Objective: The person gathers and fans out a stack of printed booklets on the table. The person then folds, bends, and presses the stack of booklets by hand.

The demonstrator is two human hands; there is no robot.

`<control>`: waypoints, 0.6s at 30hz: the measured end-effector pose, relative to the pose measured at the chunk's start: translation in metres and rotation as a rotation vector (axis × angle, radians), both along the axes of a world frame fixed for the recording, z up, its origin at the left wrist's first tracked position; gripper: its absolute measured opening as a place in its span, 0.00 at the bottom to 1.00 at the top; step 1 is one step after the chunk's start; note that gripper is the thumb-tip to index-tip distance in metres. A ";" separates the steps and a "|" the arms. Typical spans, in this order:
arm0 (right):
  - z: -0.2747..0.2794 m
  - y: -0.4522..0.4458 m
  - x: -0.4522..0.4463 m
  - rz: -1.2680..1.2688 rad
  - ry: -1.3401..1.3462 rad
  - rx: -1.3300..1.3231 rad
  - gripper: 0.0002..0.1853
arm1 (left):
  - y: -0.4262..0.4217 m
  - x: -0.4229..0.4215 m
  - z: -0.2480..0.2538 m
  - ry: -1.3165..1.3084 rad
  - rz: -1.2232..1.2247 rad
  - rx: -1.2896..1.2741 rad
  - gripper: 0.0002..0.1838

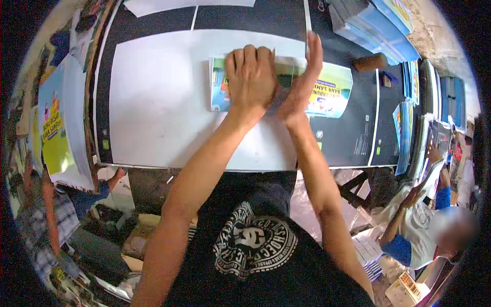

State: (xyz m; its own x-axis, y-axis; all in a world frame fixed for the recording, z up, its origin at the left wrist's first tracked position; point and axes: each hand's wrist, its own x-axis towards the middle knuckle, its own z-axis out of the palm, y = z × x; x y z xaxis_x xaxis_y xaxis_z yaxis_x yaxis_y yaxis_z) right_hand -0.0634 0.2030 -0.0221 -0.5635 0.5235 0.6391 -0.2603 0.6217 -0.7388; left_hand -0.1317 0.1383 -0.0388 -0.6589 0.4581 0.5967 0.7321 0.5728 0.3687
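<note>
A printed booklet [333,92] with a blue, green and yellow cover lies across a large white sheet [153,97] and the dark table surface [348,138]. My left hand [251,79] rests on the booklet's left part, its fingers bent and pressed together. Just to its right, my right hand [305,82] stands on its edge across the booklet, fingers stretched out and pointing away from me. Both wrists are close together. The part of the booklet between and under my hands is hidden.
Stacks of blue booklets [378,30] stand at the back right, beside a brown cylindrical object [370,62]. More booklets [404,128] lie along the right edge. Large printed sheets [61,123] are at the left. A co-worker [419,220] is at the lower right; another person's arm [51,215] shows at left.
</note>
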 end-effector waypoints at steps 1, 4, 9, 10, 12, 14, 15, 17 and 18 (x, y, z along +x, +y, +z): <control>0.003 -0.002 0.011 -0.005 -0.055 -0.025 0.47 | -0.005 0.010 -0.001 -0.019 -0.014 -0.015 0.09; 0.004 0.039 0.017 0.017 -0.073 0.088 0.47 | -0.004 0.006 0.004 -0.076 -0.062 0.022 0.07; -0.008 0.049 0.023 -0.291 -0.488 0.565 0.20 | -0.008 0.012 0.000 -0.085 -0.040 -0.048 0.08; -0.011 0.045 0.020 -0.317 -0.551 0.670 0.18 | -0.006 0.011 0.002 -0.079 -0.025 -0.062 0.08; -0.009 0.044 0.017 -0.314 -0.591 0.590 0.17 | -0.003 0.009 0.002 -0.052 -0.038 -0.020 0.08; -0.010 0.041 0.016 -0.292 -0.657 0.538 0.16 | -0.005 0.010 0.006 -0.069 -0.059 -0.045 0.09; -0.011 0.043 0.016 -0.269 -0.669 0.537 0.16 | -0.002 0.011 0.010 -0.078 -0.083 0.047 0.10; -0.017 0.051 0.020 -0.220 -0.698 0.544 0.17 | 0.005 0.017 0.029 -0.102 -0.126 0.237 0.13; -0.032 0.059 0.022 -0.222 -0.673 0.596 0.18 | 0.008 0.025 0.043 -0.108 -0.199 0.340 0.15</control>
